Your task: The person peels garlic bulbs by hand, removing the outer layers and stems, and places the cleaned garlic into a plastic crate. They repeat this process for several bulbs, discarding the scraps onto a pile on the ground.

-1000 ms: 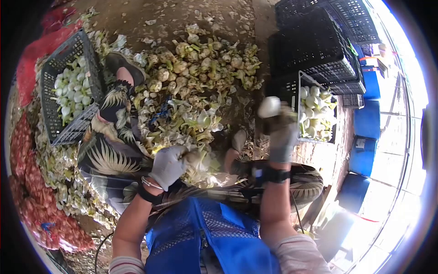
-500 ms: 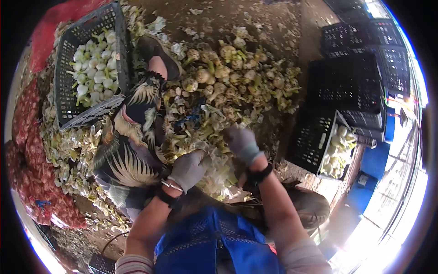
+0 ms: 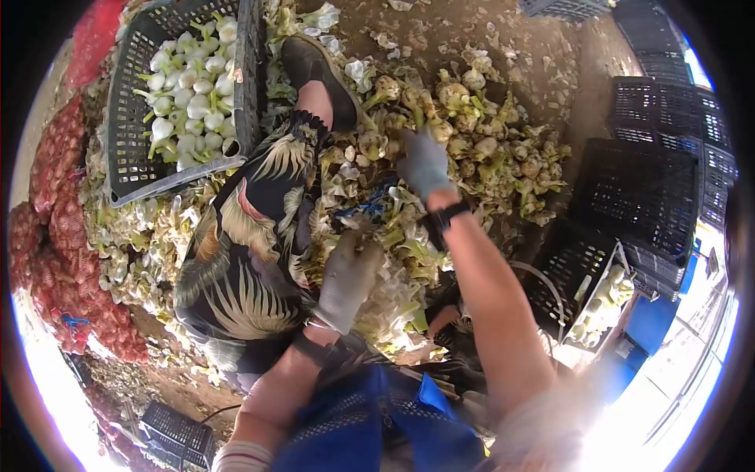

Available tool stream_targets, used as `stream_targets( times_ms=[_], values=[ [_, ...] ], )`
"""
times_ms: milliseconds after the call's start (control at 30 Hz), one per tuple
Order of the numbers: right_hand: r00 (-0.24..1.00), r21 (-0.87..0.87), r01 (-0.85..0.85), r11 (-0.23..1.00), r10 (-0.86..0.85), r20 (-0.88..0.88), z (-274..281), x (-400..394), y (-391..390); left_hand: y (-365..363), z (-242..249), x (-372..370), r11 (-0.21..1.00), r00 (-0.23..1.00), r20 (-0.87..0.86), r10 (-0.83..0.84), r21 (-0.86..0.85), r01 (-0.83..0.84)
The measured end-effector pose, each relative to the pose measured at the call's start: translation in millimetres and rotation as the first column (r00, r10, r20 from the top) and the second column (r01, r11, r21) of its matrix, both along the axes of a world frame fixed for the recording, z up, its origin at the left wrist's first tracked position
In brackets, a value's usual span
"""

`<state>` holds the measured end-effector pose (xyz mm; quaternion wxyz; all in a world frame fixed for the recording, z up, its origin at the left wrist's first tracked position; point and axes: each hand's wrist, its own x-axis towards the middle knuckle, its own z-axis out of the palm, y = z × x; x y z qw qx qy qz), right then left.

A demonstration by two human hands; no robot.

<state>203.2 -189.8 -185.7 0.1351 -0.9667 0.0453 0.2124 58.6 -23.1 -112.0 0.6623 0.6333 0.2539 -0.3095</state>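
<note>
My left hand [image 3: 350,275], in a grey glove, hangs over a heap of papery peels [image 3: 389,303] by my knee. Its fingers are curled, and whatever they may hold is hidden. Further forward, my gloved right hand [image 3: 425,164] reaches to the near edge of a pile of dirty, unpeeled bulbs [image 3: 486,147] with green stems, onion- or garlic-like. Its fingertips are smeared among the bulbs, so their grip cannot be made out. Peeled white bulbs [image 3: 189,98] fill much of a dark plastic crate [image 3: 126,149] at the upper left.
Red mesh sacks [image 3: 67,236] full of bulbs lie along the left. Stacked black crates [image 3: 633,189] stand at the right, near another crate holding pale bulbs [image 3: 602,307]. My patterned trouser leg [image 3: 252,228] and shoe [image 3: 318,75] lie between the peeled-bulb crate and the pile.
My right hand has moved forward from above the peels to the bulb pile. My left hand has shifted slightly forward and right. The view has tilted, so the surroundings sit further right.
</note>
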Motion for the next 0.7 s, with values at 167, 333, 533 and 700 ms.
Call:
stream_targets(
  times_ms=[167, 333, 533, 700],
  values=[
    [0.932, 0.505, 0.156, 0.849, -0.296, 0.211, 64, -137, 11, 2, -37, -18, 0.989, 0.909, 0.399, 0.116, 0.039, -0.143],
    [0.855, 0.755, 0.235, 0.612, -0.499, 0.139, 88, -203, 0, 5, 6, -25, 0.982, 0.913, 0.38, -0.151, -0.047, 0.182],
    [0.807, 0.566, 0.13, 0.814, -0.419, 0.417, 102, -203, 19, 4, 49, -37, 0.906, 0.585, 0.694, -0.419, 0.364, 0.217],
    [0.853, 0.664, 0.264, 0.7, -0.491, 0.178, 131, -220, 13, 16, 70, -41, 0.903, 0.976, 0.192, -0.098, -0.395, 0.169]
  ],
)
